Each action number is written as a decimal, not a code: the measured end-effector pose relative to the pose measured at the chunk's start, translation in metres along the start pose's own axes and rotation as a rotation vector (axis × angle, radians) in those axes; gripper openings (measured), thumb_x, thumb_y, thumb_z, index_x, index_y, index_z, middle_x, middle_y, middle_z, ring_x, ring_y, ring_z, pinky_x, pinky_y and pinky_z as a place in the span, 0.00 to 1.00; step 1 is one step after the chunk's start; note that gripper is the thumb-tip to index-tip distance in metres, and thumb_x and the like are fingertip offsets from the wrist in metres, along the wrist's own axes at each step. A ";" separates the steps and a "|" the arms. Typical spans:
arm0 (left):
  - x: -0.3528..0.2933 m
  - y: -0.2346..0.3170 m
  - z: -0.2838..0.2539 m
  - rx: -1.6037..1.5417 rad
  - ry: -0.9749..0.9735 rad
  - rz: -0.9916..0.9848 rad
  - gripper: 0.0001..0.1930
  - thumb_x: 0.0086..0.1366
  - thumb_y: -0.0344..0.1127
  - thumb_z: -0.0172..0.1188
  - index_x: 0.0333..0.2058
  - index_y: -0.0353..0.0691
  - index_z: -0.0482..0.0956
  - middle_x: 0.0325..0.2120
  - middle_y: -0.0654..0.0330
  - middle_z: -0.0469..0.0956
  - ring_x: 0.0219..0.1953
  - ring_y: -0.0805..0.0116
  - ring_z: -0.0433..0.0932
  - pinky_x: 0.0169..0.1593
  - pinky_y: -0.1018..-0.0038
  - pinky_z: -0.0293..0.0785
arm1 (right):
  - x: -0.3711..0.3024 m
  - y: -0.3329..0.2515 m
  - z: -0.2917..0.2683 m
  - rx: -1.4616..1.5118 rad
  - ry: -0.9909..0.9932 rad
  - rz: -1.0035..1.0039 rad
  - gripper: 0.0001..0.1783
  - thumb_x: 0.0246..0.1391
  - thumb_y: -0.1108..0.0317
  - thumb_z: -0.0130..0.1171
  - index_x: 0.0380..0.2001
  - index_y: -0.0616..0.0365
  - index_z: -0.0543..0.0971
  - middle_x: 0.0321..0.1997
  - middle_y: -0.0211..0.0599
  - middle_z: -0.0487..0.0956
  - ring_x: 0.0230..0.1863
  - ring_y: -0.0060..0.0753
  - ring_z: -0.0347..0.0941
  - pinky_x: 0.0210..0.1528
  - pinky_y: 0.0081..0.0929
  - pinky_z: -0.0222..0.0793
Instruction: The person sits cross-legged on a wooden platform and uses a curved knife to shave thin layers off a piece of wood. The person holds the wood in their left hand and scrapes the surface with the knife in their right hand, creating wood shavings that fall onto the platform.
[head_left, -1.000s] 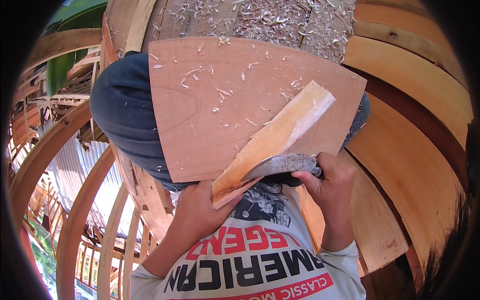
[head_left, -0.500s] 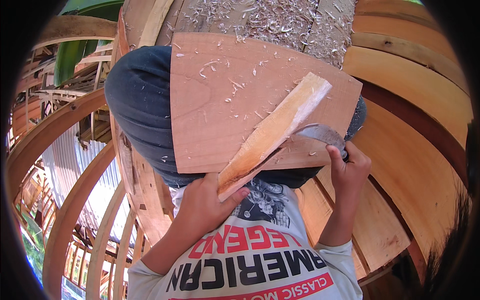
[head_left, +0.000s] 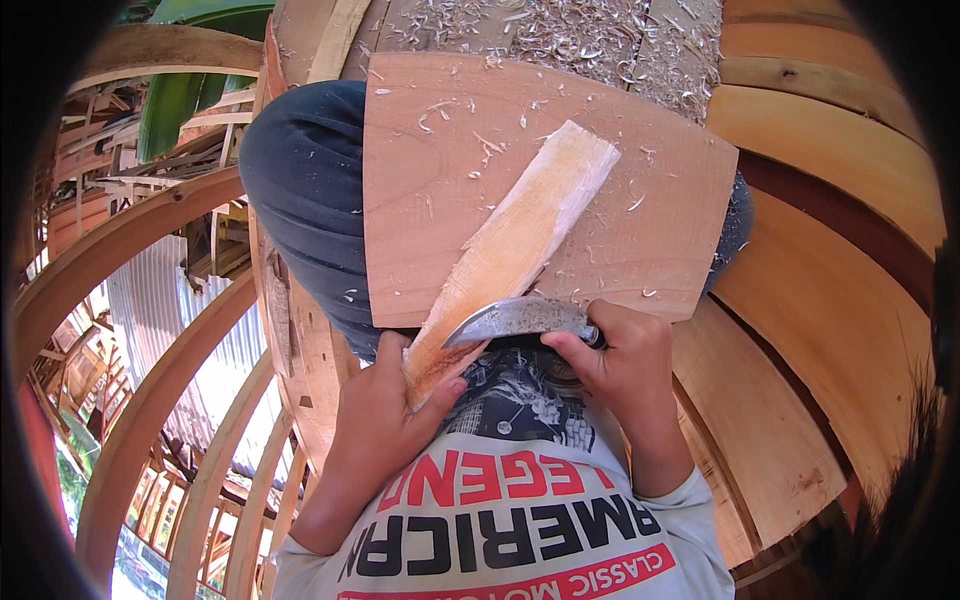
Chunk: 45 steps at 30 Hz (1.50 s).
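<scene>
My left hand point(head_left: 395, 400) grips the near end of a pale, rough-hewn wood piece point(head_left: 530, 215), which slants away to the far right. Beneath it a flat reddish-brown board point(head_left: 430, 220) rests across my lap. My right hand point(head_left: 625, 355) is closed around the handle of a curved knife point(head_left: 525, 318); most of the handle is hidden by the fingers. The blade points left and lies against the wood piece near its held end, a short way from my left thumb. The wood darkens to brown around there.
Curled shavings point(head_left: 580, 45) cover the planks beyond the board, and a few lie on the board. Curved wooden planks point(head_left: 820, 280) line the right side. At the left stand curved ribs point(head_left: 150, 400), with corrugated metal sheets point(head_left: 190, 350) beyond them.
The knife has come from the wood piece's right side down and left, to near my left hand. The wood's far end has swung left, and its upper face shows more.
</scene>
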<state>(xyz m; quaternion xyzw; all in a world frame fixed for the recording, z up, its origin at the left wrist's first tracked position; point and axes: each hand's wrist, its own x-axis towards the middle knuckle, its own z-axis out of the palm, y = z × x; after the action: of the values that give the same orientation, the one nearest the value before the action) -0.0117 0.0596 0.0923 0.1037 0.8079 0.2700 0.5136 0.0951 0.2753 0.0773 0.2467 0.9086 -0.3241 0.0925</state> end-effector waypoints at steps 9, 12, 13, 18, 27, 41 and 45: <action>0.011 -0.015 0.014 -0.081 0.078 0.193 0.33 0.59 0.53 0.57 0.49 0.27 0.64 0.31 0.37 0.77 0.37 0.38 0.77 0.40 0.58 0.72 | 0.016 -0.002 -0.002 -0.152 0.067 -0.093 0.30 0.37 0.40 0.67 0.12 0.58 0.72 0.11 0.39 0.69 0.14 0.41 0.70 0.17 0.32 0.62; 0.013 -0.013 0.012 -0.062 0.042 0.156 0.33 0.59 0.53 0.56 0.50 0.27 0.63 0.31 0.36 0.77 0.37 0.38 0.77 0.40 0.57 0.72 | 0.021 -0.001 -0.005 -0.177 0.082 -0.080 0.30 0.36 0.40 0.67 0.11 0.57 0.70 0.11 0.38 0.69 0.14 0.41 0.70 0.17 0.31 0.61; 0.013 -0.013 0.012 -0.075 0.027 0.142 0.33 0.60 0.54 0.56 0.50 0.27 0.63 0.31 0.36 0.77 0.36 0.38 0.77 0.40 0.57 0.72 | 0.021 0.000 -0.005 -0.192 0.085 -0.075 0.30 0.35 0.40 0.67 0.11 0.57 0.70 0.11 0.38 0.69 0.14 0.41 0.69 0.17 0.31 0.61; 0.014 -0.021 0.016 -0.021 -0.007 0.140 0.32 0.59 0.57 0.57 0.44 0.30 0.64 0.25 0.40 0.76 0.30 0.40 0.78 0.35 0.58 0.72 | 0.034 0.020 -0.018 -0.190 0.263 0.065 0.30 0.44 0.42 0.64 0.14 0.61 0.72 0.10 0.39 0.67 0.13 0.34 0.62 0.18 0.30 0.58; 0.016 -0.022 0.020 0.022 0.027 0.180 0.30 0.57 0.59 0.59 0.38 0.33 0.65 0.19 0.44 0.75 0.25 0.46 0.79 0.28 0.61 0.73 | 0.024 0.021 -0.059 -0.112 0.194 0.148 0.29 0.49 0.45 0.62 0.17 0.64 0.73 0.10 0.34 0.63 0.14 0.28 0.59 0.18 0.27 0.55; 0.019 -0.016 0.021 0.036 0.048 0.210 0.31 0.58 0.58 0.59 0.40 0.31 0.66 0.19 0.45 0.76 0.23 0.46 0.79 0.27 0.63 0.74 | 0.018 0.014 -0.016 -0.314 0.103 -0.065 0.29 0.34 0.41 0.69 0.12 0.56 0.70 0.11 0.37 0.68 0.14 0.41 0.68 0.16 0.31 0.61; 0.020 -0.018 0.022 0.030 0.050 0.224 0.31 0.58 0.59 0.59 0.40 0.31 0.66 0.18 0.45 0.76 0.22 0.47 0.79 0.26 0.62 0.74 | 0.019 0.016 -0.018 -0.334 0.123 -0.046 0.30 0.33 0.41 0.69 0.12 0.56 0.69 0.11 0.37 0.67 0.14 0.42 0.67 0.17 0.32 0.60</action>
<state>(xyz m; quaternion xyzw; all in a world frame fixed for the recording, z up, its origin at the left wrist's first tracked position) 0.0012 0.0606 0.0599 0.1941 0.8078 0.3161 0.4581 0.0868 0.3041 0.0763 0.2263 0.9592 -0.1549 0.0687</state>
